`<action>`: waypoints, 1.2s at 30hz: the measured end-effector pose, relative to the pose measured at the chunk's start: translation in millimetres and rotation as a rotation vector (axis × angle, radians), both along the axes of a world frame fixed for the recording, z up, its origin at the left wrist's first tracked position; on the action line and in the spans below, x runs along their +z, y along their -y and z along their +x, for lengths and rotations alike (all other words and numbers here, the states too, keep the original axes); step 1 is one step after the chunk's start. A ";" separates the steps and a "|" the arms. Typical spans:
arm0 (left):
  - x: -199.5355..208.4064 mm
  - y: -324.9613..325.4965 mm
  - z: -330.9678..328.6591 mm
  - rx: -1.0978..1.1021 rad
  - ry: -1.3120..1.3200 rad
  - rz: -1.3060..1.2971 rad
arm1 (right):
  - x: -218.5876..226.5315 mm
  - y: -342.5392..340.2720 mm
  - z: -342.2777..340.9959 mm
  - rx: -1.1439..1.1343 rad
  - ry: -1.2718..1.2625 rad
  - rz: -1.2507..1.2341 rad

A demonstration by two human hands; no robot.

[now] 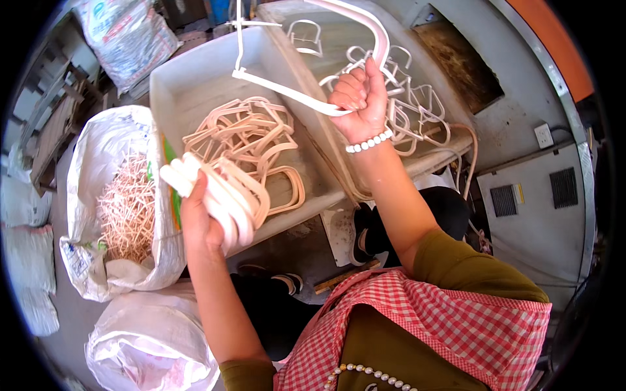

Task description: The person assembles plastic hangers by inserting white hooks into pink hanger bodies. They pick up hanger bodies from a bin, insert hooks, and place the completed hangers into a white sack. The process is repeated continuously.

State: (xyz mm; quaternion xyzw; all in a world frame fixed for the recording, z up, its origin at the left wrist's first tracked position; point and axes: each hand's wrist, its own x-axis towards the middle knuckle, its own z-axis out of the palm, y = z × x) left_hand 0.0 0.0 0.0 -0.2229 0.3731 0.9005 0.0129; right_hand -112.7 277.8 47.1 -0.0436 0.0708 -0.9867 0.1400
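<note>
My left hand (201, 218) is closed around a stack of pale, U-shaped plastic loops (225, 195), held over the near left part of a whitish tub. Below and beyond it lies a tangled pile of beige plastic loops (251, 124) in that tub. Raised over the divide between two tubs, my right hand (360, 98), with a white bead bracelet at the wrist, grips a white curved plastic frame (287, 93). The frame's bent upper part runs out of view at the top. Beyond that hand, several white plastic loops (411, 107) lie in the right tub.
The left tub (189, 72) and right tub (450, 98) stand side by side. A white woven sack (81, 169) full of thin pinkish plastic scraps (130, 212) leans at the left. Another white sack (147, 332) sits nearer. A grey cabinet (535, 208) stands right.
</note>
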 end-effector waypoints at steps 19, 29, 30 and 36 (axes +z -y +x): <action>0.5 -46.5 10.5 -0.006 -0.181 0.254 | -109.9 67.6 74.2 0.555 0.326 0.848; 10.2 -27.2 14.6 -0.049 -0.272 0.136 | -32.7 49.8 54.6 0.316 -0.150 1.521; 10.1 -30.5 16.0 -0.093 -0.269 0.031 | -29.3 58.1 44.6 0.262 -0.171 1.378; 3.1 -43.9 21.5 -0.303 -0.277 -0.604 | -8.5 101.1 -10.9 0.436 -0.027 1.084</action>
